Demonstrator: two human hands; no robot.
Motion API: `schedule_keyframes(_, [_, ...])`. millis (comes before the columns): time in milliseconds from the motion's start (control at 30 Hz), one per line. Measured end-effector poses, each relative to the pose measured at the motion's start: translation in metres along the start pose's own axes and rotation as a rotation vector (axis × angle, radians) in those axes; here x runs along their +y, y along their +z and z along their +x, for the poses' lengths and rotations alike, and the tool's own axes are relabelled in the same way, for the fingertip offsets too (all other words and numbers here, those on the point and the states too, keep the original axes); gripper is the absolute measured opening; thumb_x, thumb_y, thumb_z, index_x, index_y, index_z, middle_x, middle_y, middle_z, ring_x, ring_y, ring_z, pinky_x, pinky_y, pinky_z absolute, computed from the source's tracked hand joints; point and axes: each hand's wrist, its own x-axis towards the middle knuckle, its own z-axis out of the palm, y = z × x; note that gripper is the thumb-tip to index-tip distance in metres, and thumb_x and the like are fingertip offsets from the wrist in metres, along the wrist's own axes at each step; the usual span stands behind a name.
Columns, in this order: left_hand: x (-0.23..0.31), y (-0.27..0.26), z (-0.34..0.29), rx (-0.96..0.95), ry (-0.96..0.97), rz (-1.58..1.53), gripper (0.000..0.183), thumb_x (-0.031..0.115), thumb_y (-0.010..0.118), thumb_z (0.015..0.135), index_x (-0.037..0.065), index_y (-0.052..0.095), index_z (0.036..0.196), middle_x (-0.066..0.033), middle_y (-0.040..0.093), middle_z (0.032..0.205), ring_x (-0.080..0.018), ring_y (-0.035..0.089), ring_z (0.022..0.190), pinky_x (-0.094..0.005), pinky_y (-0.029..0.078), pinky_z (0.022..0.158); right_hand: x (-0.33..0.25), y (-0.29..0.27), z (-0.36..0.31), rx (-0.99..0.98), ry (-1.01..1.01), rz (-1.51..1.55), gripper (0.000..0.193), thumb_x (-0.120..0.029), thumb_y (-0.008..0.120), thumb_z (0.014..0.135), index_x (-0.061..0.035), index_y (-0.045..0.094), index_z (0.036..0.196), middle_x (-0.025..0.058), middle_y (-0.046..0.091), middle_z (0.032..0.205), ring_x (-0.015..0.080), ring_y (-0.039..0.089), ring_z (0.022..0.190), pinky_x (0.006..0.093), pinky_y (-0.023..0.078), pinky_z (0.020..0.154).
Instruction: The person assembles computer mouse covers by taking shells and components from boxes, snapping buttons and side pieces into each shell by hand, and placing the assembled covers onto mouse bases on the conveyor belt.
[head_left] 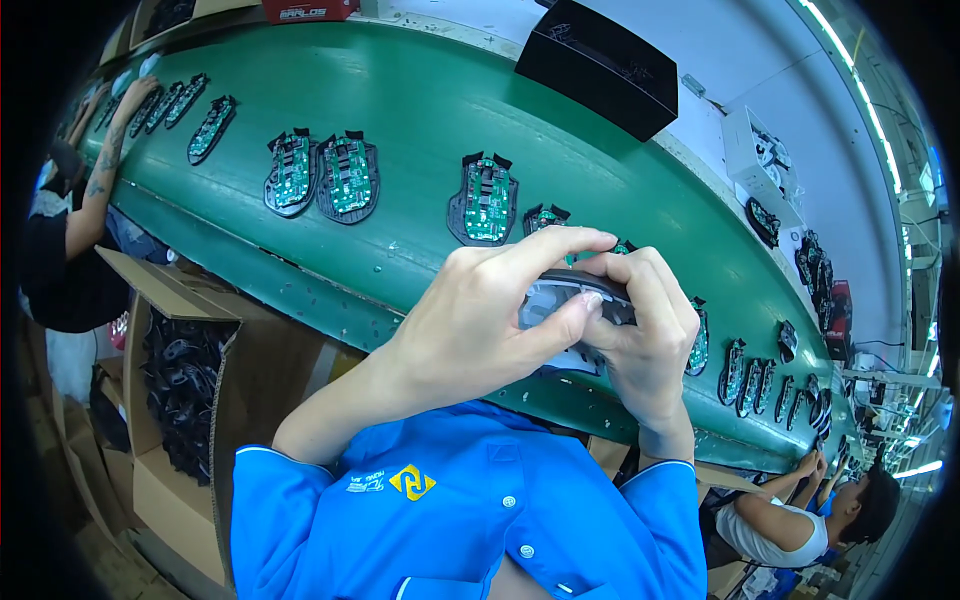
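Observation:
Both of my hands are raised in front of my chest, above the green belt. Between them is a mouse top shell [545,303], dark on the outside, with translucent grey plastic on the side that shows. My left hand [460,320] grips it with the index finger along the top edge and the thumb pressed on the grey part. My right hand [648,325] is closed around its other end, thumb meeting the left thumb. Just beyond my hands lies a mouse base with a green circuit board [487,205]; more bases behind my fingers are partly hidden.
Several more mouse bases [348,180] lie along the green belt [420,110]. A black box [600,70] stands at its far edge. A carton of black parts [185,390] is at my left. One person [75,230] works at far left, another [790,520] at lower right.

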Motion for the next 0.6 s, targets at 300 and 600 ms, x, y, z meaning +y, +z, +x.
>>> schedule_keyframes(300, [-0.006,-0.006,-0.001,0.089,-0.09,-0.365,0.043,0.011,0.058,0.087,-0.002,0.047,0.127,-0.012,0.055,0.121,-0.013,0.057,0.1,-0.0255,0.047,0.084,-0.001,-0.033,0.0,-0.19,0.336,0.603,0.053,-0.009,0.069,0.073,0.0012,0.052,0.123,0.0128,0.062,0.105,0.0187,0.062,0.095,0.0301,0.046,0.087])
schedule_keyframes(600, [-0.013,-0.005,-0.006,0.115,-0.166,-0.578,0.041,0.02,0.06,0.089,-0.001,0.052,0.123,-0.0111,0.062,0.102,-0.0117,0.06,0.088,-0.024,0.051,0.074,0.008,-0.051,0.009,-0.324,0.479,0.781,0.034,-0.021,0.052,0.091,0.0004,0.059,0.116,0.0131,0.063,0.099,0.013,0.062,0.076,0.0225,0.052,0.051])
